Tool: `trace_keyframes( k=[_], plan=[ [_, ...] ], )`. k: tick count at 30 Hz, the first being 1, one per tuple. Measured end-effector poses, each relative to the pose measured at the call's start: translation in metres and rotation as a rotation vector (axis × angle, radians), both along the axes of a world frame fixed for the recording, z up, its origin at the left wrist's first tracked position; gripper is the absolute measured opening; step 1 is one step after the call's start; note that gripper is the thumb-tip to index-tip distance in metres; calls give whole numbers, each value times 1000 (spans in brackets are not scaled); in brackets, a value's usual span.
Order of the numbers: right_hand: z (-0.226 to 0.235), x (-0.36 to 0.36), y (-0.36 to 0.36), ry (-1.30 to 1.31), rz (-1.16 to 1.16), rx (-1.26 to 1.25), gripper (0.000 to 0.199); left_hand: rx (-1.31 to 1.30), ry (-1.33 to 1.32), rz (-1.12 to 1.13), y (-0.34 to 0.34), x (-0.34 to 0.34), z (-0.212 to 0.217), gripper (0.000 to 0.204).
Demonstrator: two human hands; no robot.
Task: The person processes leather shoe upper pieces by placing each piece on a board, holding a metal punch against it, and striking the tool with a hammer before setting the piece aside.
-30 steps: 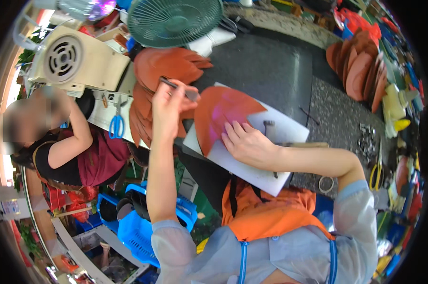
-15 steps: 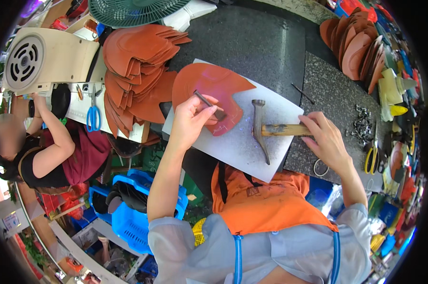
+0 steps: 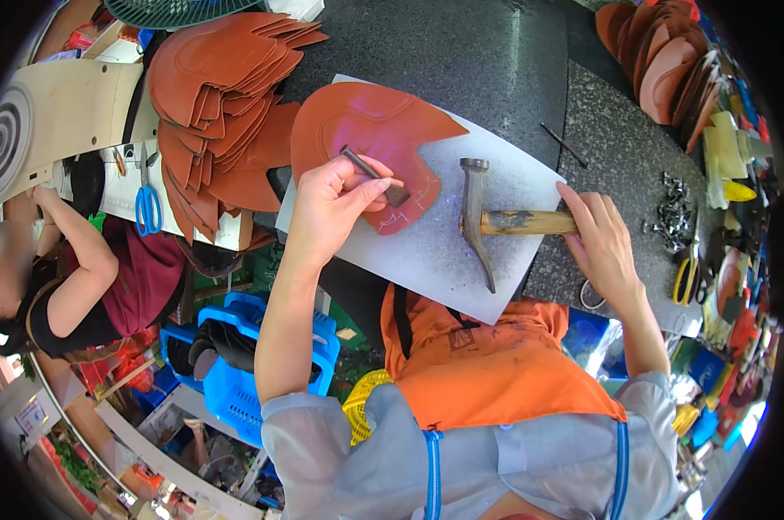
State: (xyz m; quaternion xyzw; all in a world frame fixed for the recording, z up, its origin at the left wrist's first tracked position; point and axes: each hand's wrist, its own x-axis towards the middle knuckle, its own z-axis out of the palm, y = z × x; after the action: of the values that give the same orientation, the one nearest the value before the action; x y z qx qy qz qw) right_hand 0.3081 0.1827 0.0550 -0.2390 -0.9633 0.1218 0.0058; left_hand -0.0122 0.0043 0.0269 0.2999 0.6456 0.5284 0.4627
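My left hand (image 3: 329, 206) pinches a dark metal punch (image 3: 366, 167) with a slim shank and a broad, flat end. The punch is tilted over a reddish-brown leather piece (image 3: 340, 123) with pale markings near its lower edge. That piece lies on a white board (image 3: 439, 273), its right side cut to a point. Beside it on the board rests a hammer (image 3: 473, 195) with a worn wooden handle and a curved claw. At the handle's end is my right hand (image 3: 601, 238), its fingers and thumb closed around the tip.
Stacked leather pieces (image 3: 214, 95) stand at left, with another stack (image 3: 660, 65) at far right. A thin metal rod (image 3: 563, 144), small dark metal parts (image 3: 672, 208) and yellow-handled scissors (image 3: 688, 277) lie rightward. Blue scissors (image 3: 147, 210) and a co-worker (image 3: 88, 269) are at left.
The whole view has shifted, bringing the bench slightly higher in the picture. The punch stays in my left hand above the leather, and the hammer keeps its place on the board.
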Motion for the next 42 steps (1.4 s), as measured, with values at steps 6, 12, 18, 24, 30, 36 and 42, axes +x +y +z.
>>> trace_keyframes(
  k=[6,12,18,24,30,36,42],
  plan=[
    [-4,-1,0,3,-2,29,76,0,22,-21,1,-1,1,11],
    [-6,0,1,-6,-3,31,76,-46,57,-17,1,0,1,10],
    [-3,-1,0,-14,-1,32,76,-30,79,-51,1,-1,2,11],
    [10,-7,0,-29,75,110,72,11,163,-18,1,7,8,7],
    [8,-15,-3,10,193,87,64,69,345,-29,-2,11,10,7],
    [12,-17,-6,11,242,102,60,48,240,-81,-3,5,10,8],
    [12,-16,-9,11,227,86,59,26,151,-78,-1,1,10,8]
  ],
)
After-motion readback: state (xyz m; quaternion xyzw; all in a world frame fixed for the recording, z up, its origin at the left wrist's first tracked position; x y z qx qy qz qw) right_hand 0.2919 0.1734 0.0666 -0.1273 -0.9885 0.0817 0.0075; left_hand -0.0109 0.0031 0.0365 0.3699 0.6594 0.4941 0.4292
